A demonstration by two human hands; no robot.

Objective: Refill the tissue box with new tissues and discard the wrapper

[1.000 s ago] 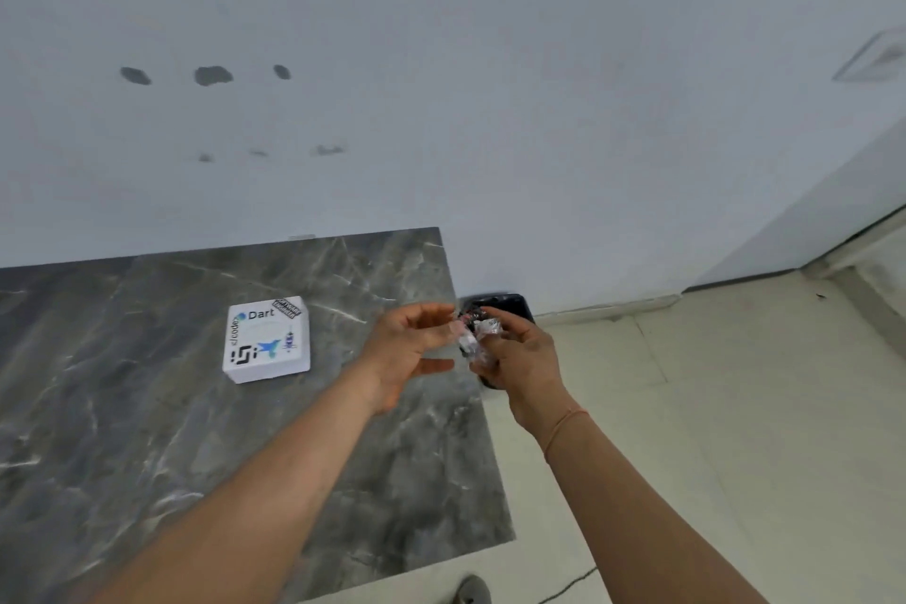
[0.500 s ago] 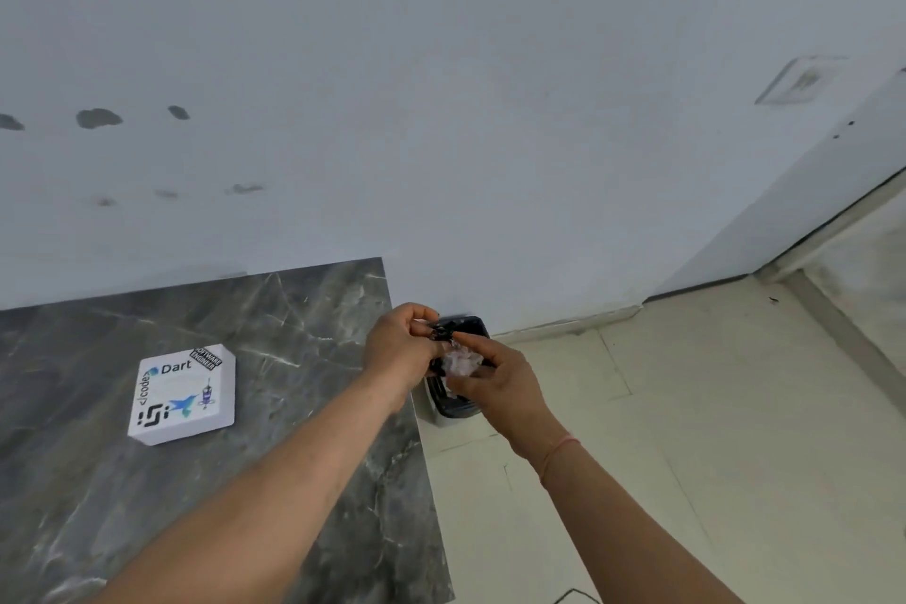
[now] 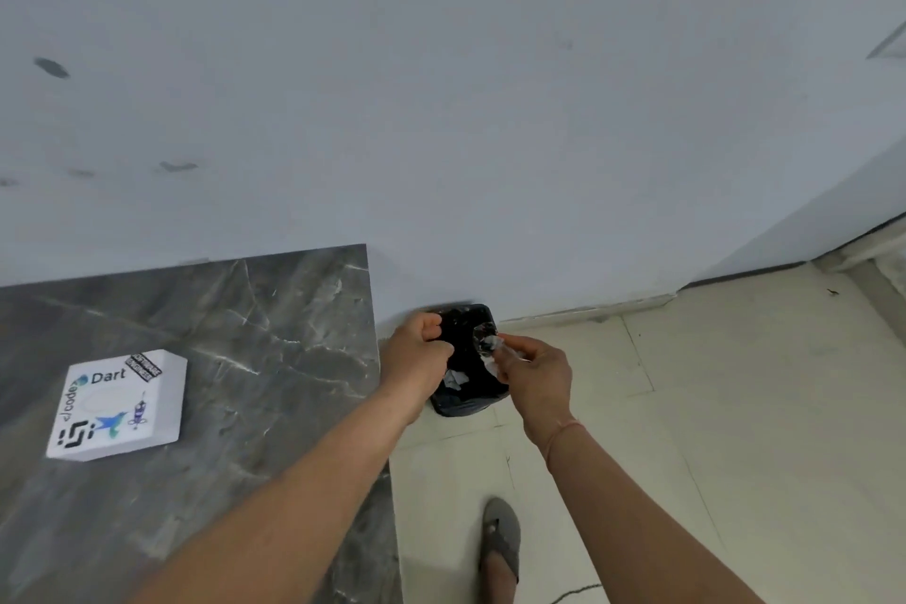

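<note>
A white tissue box with stickers and the word "Dart" lies on the grey marble table at the left. Past the table's right edge stands a small bin lined with a black bag, against the wall. My right hand pinches a crumpled clear wrapper directly above the bin's opening. My left hand is curled at the bin's left rim; whether it grips the black liner I cannot tell. Some white scraps lie inside the bin.
A white wall rises behind the table and bin. Pale floor tiles spread to the right, with a doorway threshold at the far right. My foot in a grey slipper stands on the floor below the bin.
Both hands have moved right, off the table and over the bin. The view has swung right, so the tissue box now sits further left. The wrapper went from mid-air to above the bin's opening.
</note>
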